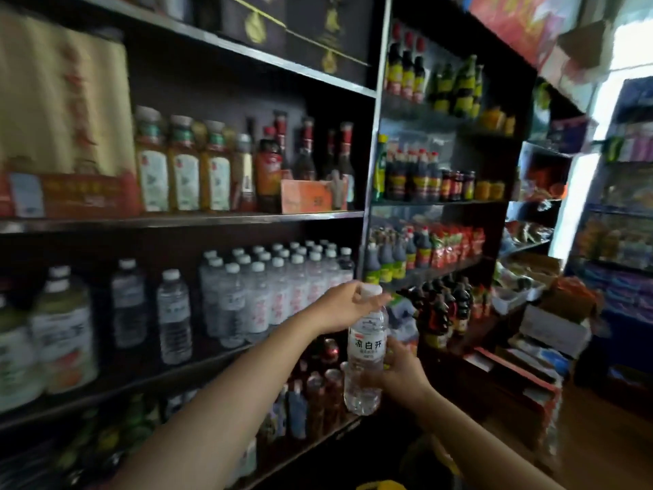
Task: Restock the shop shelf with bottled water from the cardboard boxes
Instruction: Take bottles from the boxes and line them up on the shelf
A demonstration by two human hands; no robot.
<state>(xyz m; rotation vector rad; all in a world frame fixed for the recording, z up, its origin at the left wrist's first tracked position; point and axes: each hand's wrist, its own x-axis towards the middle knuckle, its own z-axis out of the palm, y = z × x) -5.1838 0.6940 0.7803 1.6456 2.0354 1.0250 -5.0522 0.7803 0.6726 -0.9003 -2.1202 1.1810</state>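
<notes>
Bottled water [365,351], one clear bottle with a white label, is held upright in the lower centre of the frame, just in front of the shelf [183,220] edge. Left hand [348,305] has its fingers curled round the cap and neck; right hand [403,374] grasps the lower body from the right side. To place it well, I judge the left hand should carry it by the neck toward the block of matching water bottles [279,295] in the centre of the frame, and set it upright at the front of the rows without knocking the caps. Dark shelving fills the room: oil bottles [183,164] at upper left, sauce bottles [413,178] at centre right, bright daylight at the far right edge
</notes>
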